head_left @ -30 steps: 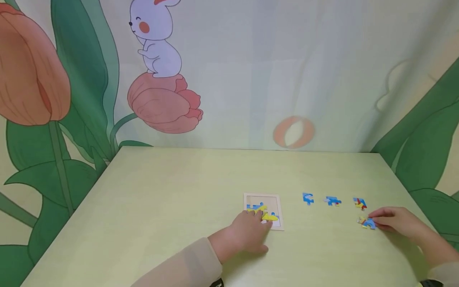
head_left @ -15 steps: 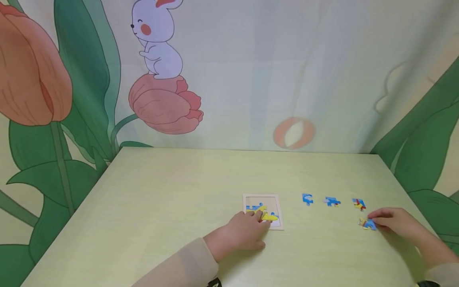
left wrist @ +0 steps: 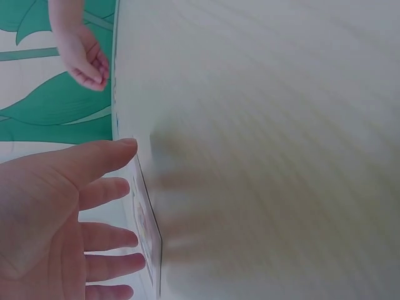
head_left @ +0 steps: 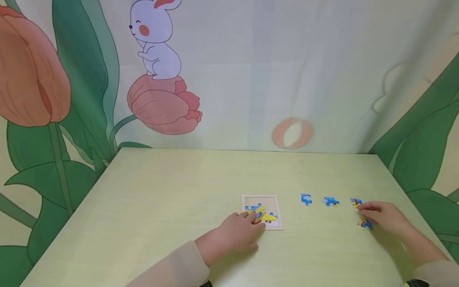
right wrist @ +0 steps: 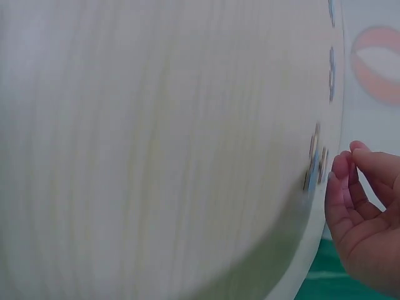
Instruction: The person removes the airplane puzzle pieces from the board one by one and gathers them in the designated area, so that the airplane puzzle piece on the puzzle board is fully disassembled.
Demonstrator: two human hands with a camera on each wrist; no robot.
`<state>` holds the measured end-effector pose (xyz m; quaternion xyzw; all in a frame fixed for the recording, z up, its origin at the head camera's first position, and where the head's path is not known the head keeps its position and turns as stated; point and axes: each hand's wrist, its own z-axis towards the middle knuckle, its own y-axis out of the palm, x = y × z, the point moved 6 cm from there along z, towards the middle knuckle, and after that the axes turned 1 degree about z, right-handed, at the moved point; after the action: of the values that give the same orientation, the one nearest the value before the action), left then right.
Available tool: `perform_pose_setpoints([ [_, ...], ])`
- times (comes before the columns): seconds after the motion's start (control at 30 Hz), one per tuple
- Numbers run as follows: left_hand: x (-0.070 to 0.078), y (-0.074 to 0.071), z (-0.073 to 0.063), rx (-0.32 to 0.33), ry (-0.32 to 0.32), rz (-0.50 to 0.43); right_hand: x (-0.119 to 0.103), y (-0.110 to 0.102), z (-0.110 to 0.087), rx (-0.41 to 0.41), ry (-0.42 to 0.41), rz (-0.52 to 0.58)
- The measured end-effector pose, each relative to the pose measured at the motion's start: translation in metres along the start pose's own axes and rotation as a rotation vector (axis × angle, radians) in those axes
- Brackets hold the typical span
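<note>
In the head view my left hand lies over the near left corner of a small wooden puzzle tray, fingers extended. Inside the tray a partly filled picture of a yellow airplane on blue shows beside the fingertips. In the left wrist view those fingers are straight and hold nothing. My right hand is at the far right, fingertips right at a blue, red and yellow puzzle piece. Another blue and yellow piece lies just below them. The right wrist view shows bent fingers, nothing between them and the thumb.
Two blue puzzle pieces, one plain and one with red and yellow bits, lie between the tray and my right hand. The pale table ends at a curtain printed with a rabbit and tulips.
My right hand has left the nearer blue and yellow piece and moved up and left to the farther piece. My left hand has slid slightly left on the tray, uncovering more of the airplane.
</note>
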<state>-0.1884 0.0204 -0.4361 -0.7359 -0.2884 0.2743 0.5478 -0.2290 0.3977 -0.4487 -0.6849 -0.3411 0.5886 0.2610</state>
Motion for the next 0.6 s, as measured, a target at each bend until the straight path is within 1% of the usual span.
perform_pose_setpoints([
  [0.1,-0.001,0.002,-0.002,0.0,-0.002,-0.002,-0.017,0.011,0.002,-0.01,-0.008,0.051],
  [0.23,0.0,0.006,-0.001,-0.002,-0.001,0.001,-0.035,0.026,0.006,-0.044,0.011,0.128],
  [0.33,0.0,0.007,-0.001,-0.006,-0.003,0.012,-0.047,0.037,0.011,-0.066,0.014,0.144],
  [0.47,0.0,0.005,-0.002,-0.002,-0.002,0.022,-0.063,0.051,0.017,-0.081,-0.02,0.186],
  [0.6,-0.001,0.003,-0.003,0.002,-0.009,0.021,-0.08,0.063,0.02,-0.115,-0.054,0.244],
])
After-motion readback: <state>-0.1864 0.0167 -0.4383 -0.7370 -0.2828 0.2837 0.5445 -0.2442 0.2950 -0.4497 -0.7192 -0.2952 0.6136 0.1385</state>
